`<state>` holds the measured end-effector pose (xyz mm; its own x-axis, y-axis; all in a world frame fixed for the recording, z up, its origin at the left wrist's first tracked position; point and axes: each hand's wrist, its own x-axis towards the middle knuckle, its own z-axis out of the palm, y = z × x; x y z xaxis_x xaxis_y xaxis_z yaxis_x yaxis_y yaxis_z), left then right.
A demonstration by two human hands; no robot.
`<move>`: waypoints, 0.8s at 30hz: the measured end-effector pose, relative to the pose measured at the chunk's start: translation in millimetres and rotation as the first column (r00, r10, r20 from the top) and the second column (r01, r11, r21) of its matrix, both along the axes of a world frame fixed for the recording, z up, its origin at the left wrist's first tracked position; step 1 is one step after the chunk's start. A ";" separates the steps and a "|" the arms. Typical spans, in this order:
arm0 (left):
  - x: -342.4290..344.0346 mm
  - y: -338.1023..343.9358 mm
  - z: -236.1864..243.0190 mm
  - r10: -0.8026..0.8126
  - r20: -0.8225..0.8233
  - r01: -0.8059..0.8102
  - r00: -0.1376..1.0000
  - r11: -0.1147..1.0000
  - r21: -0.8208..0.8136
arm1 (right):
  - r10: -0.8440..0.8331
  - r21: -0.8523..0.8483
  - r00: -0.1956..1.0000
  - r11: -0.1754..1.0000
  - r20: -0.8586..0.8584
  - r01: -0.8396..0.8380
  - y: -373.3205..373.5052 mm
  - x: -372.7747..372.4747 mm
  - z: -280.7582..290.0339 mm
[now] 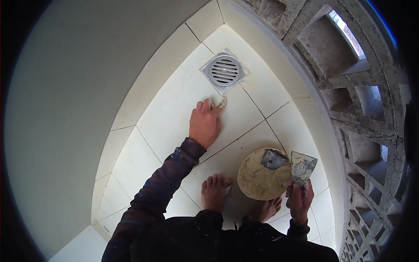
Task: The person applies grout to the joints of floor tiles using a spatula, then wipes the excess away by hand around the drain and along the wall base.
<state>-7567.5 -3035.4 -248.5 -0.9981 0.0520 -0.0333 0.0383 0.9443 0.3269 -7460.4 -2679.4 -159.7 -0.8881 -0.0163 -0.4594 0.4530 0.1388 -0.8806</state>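
My left hand (pixel 204 124) reaches down to the pale floor tiles just on the near side of the square metal floor drain (pixel 224 70). Its fingers are bent around a small pale wad (pixel 221 102); whether that is rag or paste I cannot tell. In my right hand (pixel 300 201) is a putty knife (pixel 303 167), its wide blade pointing up and smeared with paste. Beside the blade is a round container (pixel 253 179) of cream-coloured paste. A dark grey flat piece (pixel 275 159), coated in places, lies on the paste at its far side.
My bare feet (pixel 214 192) stand on the tiles near the container. A smooth plain wall (pixel 78 109) rises at the left, with a tiled skirting (pixel 131 102) along its base. On the right is a rough grey openwork block wall (pixel 353 139). Dark joints (pixel 242 136) run between floor tiles.
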 end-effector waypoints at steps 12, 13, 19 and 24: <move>136.3 102.9 64.1 -0.503 0.101 0.450 0.859 0.833 0.320 | -0.003 0.019 1.000 1.000 -0.015 0.003 27.6 17.3 9.8; 152.6 107.4 56.7 -0.506 0.120 0.469 0.854 0.849 0.243 | 0.011 0.003 1.000 1.000 -0.016 -0.011 26.7 18.9 11.8; 191.8 118.5 45.0 -0.500 0.208 0.492 0.841 0.866 0.094 | 0.000 0.007 0.999 1.000 -0.050 0.000 34.2 35.3 22.6; 184.0 116.8 65.1 -0.508 0.198 0.488 0.838 0.861 0.144 | 0.007 0.010 0.999 1.000 -0.048 -0.007 32.7 42.2 29.7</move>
